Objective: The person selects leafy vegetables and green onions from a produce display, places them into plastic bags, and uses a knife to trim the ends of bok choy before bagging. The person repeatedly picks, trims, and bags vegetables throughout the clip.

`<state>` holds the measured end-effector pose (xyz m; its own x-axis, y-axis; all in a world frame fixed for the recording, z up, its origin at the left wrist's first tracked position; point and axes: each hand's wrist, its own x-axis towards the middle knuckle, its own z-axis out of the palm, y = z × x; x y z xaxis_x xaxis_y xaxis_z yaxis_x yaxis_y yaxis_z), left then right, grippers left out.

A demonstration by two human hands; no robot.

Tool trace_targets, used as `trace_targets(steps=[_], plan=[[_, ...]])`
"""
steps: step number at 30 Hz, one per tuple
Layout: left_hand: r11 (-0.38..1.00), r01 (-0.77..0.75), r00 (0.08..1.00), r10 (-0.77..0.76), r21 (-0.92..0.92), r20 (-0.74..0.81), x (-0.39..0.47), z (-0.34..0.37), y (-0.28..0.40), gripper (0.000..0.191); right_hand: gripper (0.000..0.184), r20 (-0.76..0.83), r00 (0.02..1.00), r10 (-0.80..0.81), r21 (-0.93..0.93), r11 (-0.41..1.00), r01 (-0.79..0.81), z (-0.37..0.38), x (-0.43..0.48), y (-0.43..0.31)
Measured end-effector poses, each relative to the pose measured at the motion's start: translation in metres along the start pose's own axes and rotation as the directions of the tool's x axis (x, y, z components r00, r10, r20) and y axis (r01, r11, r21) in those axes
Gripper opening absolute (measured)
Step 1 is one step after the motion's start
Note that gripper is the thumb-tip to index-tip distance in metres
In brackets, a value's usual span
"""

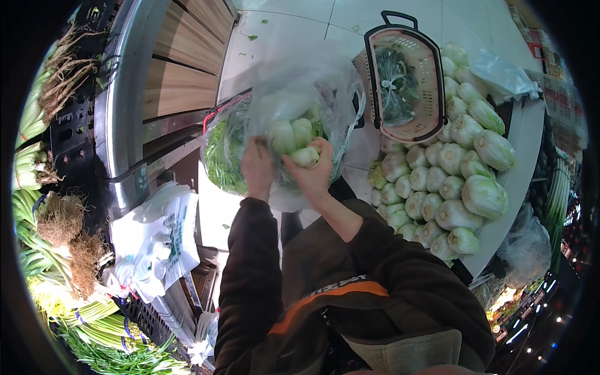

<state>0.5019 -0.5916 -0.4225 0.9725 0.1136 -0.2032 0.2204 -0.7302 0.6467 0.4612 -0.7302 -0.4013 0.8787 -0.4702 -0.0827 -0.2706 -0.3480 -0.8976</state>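
A large clear plastic bag [335, 108] stands in front of me, with pale green vegetables that look like bok choy [281, 136] inside. My right hand [315, 176] has its thumb and fingers around the stem end of one pale green vegetable [305, 157] at the bag's mouth. On the near left side, my left hand [258, 166] grips the bag's plastic, its fingertips partly hidden. Beside it, leafy greens [222, 154] show through clear plastic. A red edge of a container shows behind the bag, mostly covered.
To the right, napa cabbages [431, 180] are piled, with a black-rimmed shopping basket [405, 129] at their far end holding bagged dark greens [396, 84]. White plastic bags [154, 239] hang at the left by a metal-edged vegetable stand [129, 93]. Leaf scraps lie on the tiled floor [290, 28].
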Motion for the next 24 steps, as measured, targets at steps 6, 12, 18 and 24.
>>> trace_targets(steps=[6,12,18,24], plan=[[0.964,0.181,0.918,-0.094,0.197,-0.385,0.027,-0.046,-0.115,0.025,0.059,-0.07,0.998,0.011,0.255,0.967,0.007,-0.044,0.028,-0.01],[0.979,0.203,0.969,-0.196,0.031,-0.147,-0.002,-0.082,-0.1,0.028,0.057,0.042,0.999,0.026,0.442,0.896,-0.042,-0.093,0.054,-0.061],[0.807,0.055,0.958,-0.209,-0.587,-0.198,-0.073,-0.159,0.005,0.033,0.061,0.665,0.687,0.294,0.723,-0.025,-0.69,-0.146,0.063,-0.117],[0.683,-0.097,0.995,0.061,-0.724,-0.075,-0.127,-0.224,0.109,0.031,0.058,0.75,0.652,0.112,0.618,-0.472,-0.629,-0.156,0.036,-0.162]])
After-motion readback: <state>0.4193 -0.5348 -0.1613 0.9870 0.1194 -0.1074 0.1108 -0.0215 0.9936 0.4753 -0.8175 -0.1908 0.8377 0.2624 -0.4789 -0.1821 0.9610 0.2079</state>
